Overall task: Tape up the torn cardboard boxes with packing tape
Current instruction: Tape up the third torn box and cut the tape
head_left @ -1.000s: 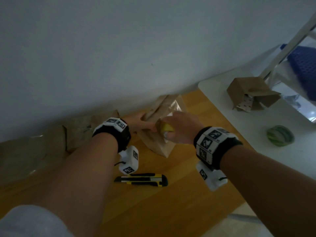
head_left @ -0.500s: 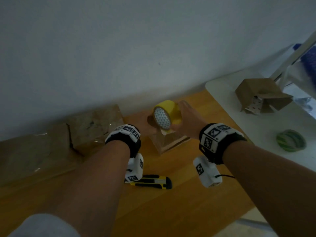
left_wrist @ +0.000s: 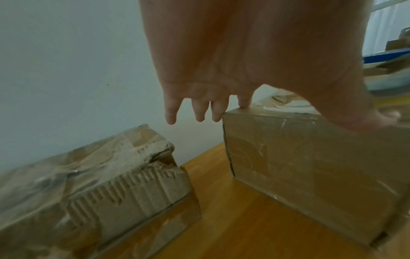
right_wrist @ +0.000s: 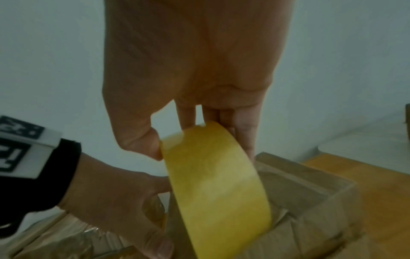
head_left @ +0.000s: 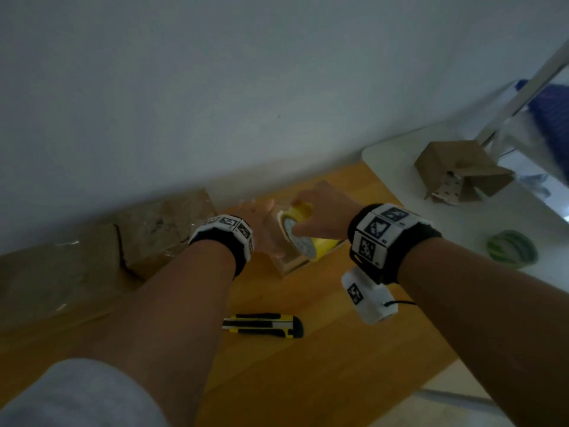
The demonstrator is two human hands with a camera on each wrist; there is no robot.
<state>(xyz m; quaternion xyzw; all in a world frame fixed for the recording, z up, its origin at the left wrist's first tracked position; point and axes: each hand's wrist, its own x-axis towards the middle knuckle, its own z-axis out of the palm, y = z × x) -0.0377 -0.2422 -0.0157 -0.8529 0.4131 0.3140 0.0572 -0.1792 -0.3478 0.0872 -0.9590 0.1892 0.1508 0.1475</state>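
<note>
My right hand (head_left: 320, 211) pinches a yellow packing tape roll (head_left: 298, 241) between thumb and fingers, just above a small brown cardboard box (head_left: 292, 263) on the wooden table. The right wrist view shows the roll (right_wrist: 217, 184) edge-on over the box's open, crumpled top (right_wrist: 310, 219). My left hand (head_left: 261, 229) rests on the box's left side. In the left wrist view its fingers (left_wrist: 244, 103) lie straight, the index tip on the box's top edge (left_wrist: 310, 166) and the thumb further right on the box.
Torn, taped-over boxes (head_left: 166, 223) lie along the wall at left; the nearest one (left_wrist: 111, 184) shows ripped corrugation. A yellow-black utility knife (head_left: 263, 325) lies near me. On the white table (head_left: 462, 241) at right sit another open box (head_left: 462, 174) and a green tape roll (head_left: 511, 248).
The small box, tilted up a second ago, now stands flat. My right hand raised the roll, then lowered it onto the box top. My left hand stays at the box.
</note>
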